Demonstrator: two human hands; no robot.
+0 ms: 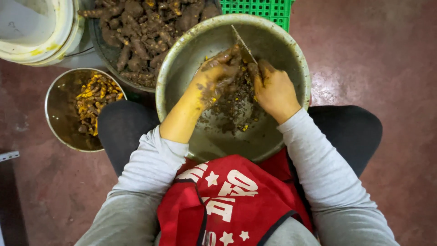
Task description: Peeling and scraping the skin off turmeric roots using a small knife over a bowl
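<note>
Both hands are busy over the big round metal basin (291, 50) resting on the person's lap. Right hand (274, 91) is clenched around a thin-bladed knife (244, 44), blade angling up and away towards the basin's far wall. Left hand (217, 75), caked in yellow-brown mud, is curled around a small muddy root piece (233, 53), pinching it right against the blade; the piece itself is mostly hidden by the fingers. Dark scrapings and yellow flecks (234, 109) lie scattered on the basin floor below the hands. Off to the person's left, a smaller steel bowl (59, 109) sits on the reddish floor (387, 54) with peeled orange-yellow roots (96, 98) inside. Beyond it, a dark tub (101, 50) heaped with unpeeled brown roots (145, 32), touching the basin's rim. White plastic bucket (41, 29) at top left, green plastic crate (264, 9) behind. Red apron (227, 200) over the lap, grey sleeves.
</note>
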